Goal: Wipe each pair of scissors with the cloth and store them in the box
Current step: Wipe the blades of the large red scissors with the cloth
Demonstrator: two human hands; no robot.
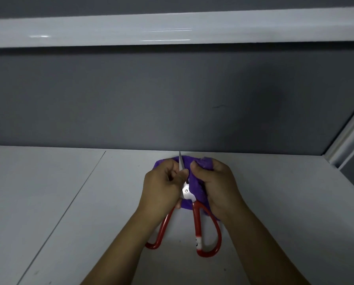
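Observation:
A pair of scissors [198, 221] with big red loop handles and steel blades points away from me over the white table. My left hand [161, 188] grips the blades near the pivot, and the blade tip sticks out above its fingers. My right hand [215, 186] holds a bunched purple cloth [194, 182] against the right side of the blades. The cloth wraps under both hands, so much of the blades is hidden. No box is in view.
The white table [69, 202] has a seam running diagonally on its left part. A grey partition wall [172, 99] stands right behind the hands, with a white rail above it and a white frame post at the right.

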